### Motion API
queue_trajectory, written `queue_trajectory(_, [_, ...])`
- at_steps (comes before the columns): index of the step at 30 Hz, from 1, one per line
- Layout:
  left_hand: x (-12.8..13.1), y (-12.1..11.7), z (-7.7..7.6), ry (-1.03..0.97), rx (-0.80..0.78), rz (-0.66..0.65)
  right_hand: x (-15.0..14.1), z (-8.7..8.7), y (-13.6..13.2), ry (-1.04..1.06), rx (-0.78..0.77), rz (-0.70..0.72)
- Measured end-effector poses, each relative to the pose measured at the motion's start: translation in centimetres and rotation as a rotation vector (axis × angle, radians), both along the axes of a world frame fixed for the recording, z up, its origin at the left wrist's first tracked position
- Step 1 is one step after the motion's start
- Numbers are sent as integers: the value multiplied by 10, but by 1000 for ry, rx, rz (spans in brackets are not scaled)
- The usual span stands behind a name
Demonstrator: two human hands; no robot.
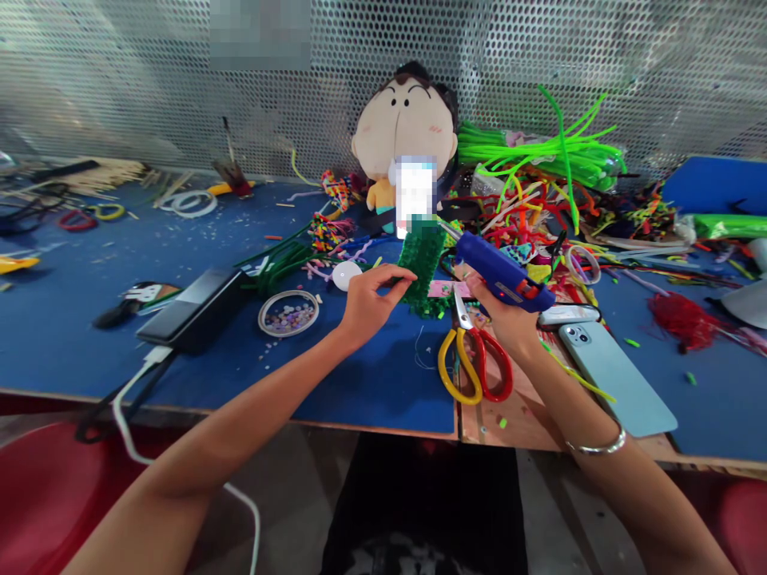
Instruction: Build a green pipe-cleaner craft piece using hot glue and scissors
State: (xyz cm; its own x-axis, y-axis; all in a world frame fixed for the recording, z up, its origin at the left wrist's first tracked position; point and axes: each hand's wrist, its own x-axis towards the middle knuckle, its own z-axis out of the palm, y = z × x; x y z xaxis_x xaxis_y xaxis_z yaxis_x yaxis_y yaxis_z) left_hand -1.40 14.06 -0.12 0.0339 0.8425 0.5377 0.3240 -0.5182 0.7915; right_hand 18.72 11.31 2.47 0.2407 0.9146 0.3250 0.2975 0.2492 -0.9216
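One pinching left hand [375, 299] seemingly steadies green fuzzy strip [424, 259] inside bench [371, 391] front edge, facing glue gun [500, 273] firmly gripped by right hand [509, 319].

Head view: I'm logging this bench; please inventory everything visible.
Perforated metal wall: 1, silver, behind
Plush doll: 1, pale, dark-haired, back centre
Fuzzy stems: many, bright green, back right
Fuzzy strip: 1, dark green, between hands
Glue gun: 1, blue, right hand
Scissors: 1, red-and-yellow handles, front centre
Phone: 1, light blue, front right
Rectangular device: 1, black, left
Cable: 1, white, left
Bead dish: 1, white-rimmed, left
Tabletop: 1, blue, below
Craft scraps: uncounted, multicoloured, scattered
Bangle: 1, silver, right forearm
Left hand: 1, bare, at strip
Right hand: 1, bare, around glue gun
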Motion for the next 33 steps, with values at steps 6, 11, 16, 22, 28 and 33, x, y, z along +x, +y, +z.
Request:
queue_trajectory(6, [1, 9, -5, -213, -230, -124, 0, -2, 4, 38, 26, 113])
queue_trajectory(11, [5, 7, -7, -313, -315, -301, -6, -1, 6, 147, 118, 136])
queue_trajectory(16, [9, -7, -5, -100, -267, -336, -8, -1, 6, 80, 222, 20])
queue_trajectory(22, [12, -18, -6, 44, -199, -375, -1, -14, 11, -100, 304, -82])
queue_trajectory(28, [13, -20, -8, 56, -183, -388, -2, -17, 12, -185, 429, -96])
queue_trajectory(33, [12, -11, -11, -56, -248, -400, 0, -19, 18, -99, 360, -147])
